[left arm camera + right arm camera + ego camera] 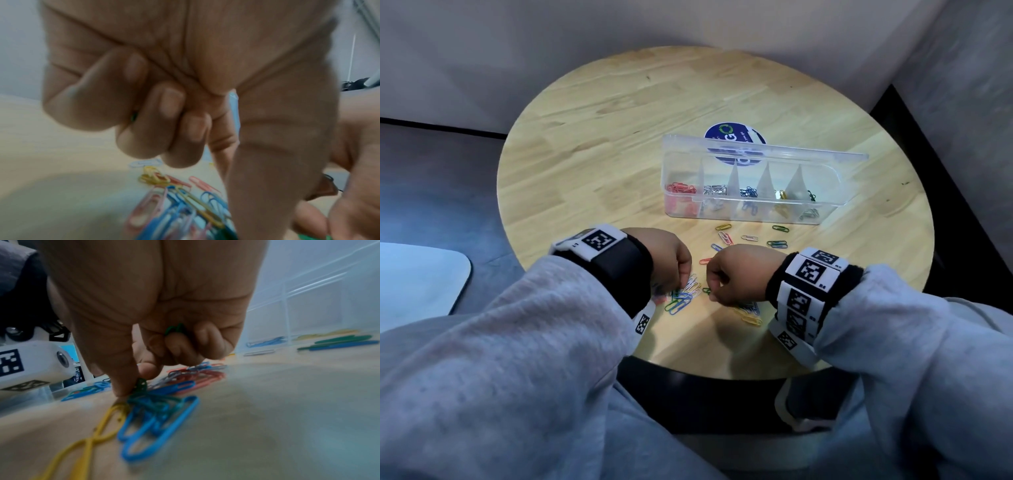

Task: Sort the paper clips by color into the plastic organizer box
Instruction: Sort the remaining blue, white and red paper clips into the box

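Observation:
The clear plastic organizer box (pixel 822 214) stands open past my hands, with red, white, blue, yellow and dark clips in separate compartments. My left hand (pixel 683 281) hovers over a mixed pile of paper clips (pixel 681 301). In the left wrist view its fingers (pixel 144 138) are curled into the palm, with a bit of green (pixel 134 116) showing between them. My right hand (pixel 133 386) pinches a green clip (pixel 141 385) in a tangle of blue, green and yellow clips (pixel 156 415). Another green clip (pixel 174 329) sits under its curled fingers.
Several loose clips (pixel 726 236) lie between my hands and the box. More yellow and blue clips (pixel 751 317) lie under my right wrist. The round wooden table (pixel 619 137) carries a blue sticker (pixel 734 135) behind the box. Its near edge is just below my wrists.

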Tool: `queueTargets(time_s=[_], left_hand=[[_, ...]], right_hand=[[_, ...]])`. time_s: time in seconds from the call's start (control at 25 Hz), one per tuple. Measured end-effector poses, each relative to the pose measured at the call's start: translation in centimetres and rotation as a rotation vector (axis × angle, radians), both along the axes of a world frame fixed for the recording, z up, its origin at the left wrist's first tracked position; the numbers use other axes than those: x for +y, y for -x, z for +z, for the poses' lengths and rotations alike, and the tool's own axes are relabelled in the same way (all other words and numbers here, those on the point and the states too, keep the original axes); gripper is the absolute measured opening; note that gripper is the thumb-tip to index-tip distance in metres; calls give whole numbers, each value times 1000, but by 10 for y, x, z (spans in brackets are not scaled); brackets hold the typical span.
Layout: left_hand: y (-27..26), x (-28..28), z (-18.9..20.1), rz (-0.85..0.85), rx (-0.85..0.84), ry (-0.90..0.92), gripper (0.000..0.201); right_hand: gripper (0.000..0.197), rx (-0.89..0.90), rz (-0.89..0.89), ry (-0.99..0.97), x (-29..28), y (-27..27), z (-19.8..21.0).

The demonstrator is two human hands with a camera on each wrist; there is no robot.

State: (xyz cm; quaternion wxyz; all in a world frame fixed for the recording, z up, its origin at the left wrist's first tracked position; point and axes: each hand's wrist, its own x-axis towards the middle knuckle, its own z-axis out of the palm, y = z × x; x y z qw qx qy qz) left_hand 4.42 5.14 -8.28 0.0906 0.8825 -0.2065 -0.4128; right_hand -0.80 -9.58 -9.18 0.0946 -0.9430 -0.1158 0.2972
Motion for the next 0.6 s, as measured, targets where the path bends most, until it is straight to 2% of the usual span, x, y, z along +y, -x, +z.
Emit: queueTargets(time_s=[0.16, 0.32, 0.4, 0.48, 0.6], left_hand=[[5, -3, -2, -29, -23, -16, 22], [4, -3, -2, -57, -113, -38, 31], [3, -4, -3, -75, -128, -37, 35], [2, -4, -6, -70, -81, -13, 31], [2, -3, -11, -65, -68, -2, 21]], right_hand=[[9, 16, -89, -46, -6, 2, -1], [21, 67, -373, -327, -20, -3, 7], [21, 68, -446, -383, -28, -8, 12], [21, 97, -514, -439, -32, -9, 15], [27, 220, -684, -654, -35, -6, 11]])
